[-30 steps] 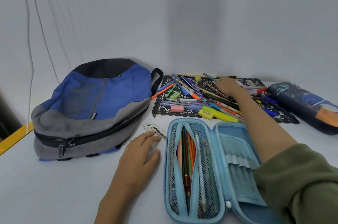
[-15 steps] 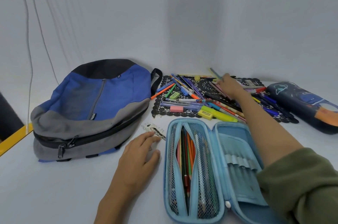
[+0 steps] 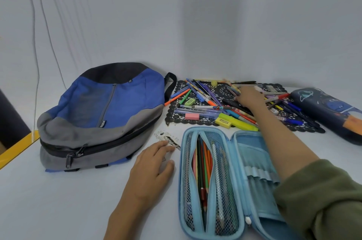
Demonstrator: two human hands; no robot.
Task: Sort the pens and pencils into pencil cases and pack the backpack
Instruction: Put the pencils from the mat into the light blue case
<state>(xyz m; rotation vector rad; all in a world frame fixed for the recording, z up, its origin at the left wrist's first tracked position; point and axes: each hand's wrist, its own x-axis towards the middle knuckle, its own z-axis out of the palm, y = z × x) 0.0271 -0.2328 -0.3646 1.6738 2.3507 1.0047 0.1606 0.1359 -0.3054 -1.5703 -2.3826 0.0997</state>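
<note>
A light blue pencil case [image 3: 241, 161] lies unzipped in front of me, with several coloured pencils [image 3: 203, 167] in its mesh pocket. Loose pens, pencils and highlighters [image 3: 203, 100] are piled on a black lace mat [image 3: 176, 120] behind it. My right hand [image 3: 249, 96] reaches into the pile, its blurred fingers curled down on striped pencils [image 3: 233, 91]. My left hand [image 3: 152, 163] rests flat on the table left of the case, its fingertips touching a small patterned ruler [image 3: 166, 136]. A blue and grey backpack [image 3: 101, 114] lies zipped at the left.
A dark blue pencil case with a planet print [image 3: 329, 110] lies at the far right behind the mat. A pink eraser [image 3: 192, 116] and a yellow highlighter [image 3: 237, 122] sit on the mat's front edge. The table's yellow edge [image 3: 17, 147] runs at the far left.
My right hand lifted a pencil half a second ago, its tip sticking up; that tip no longer shows and the hand is back down on the pile. My left hand has not moved.
</note>
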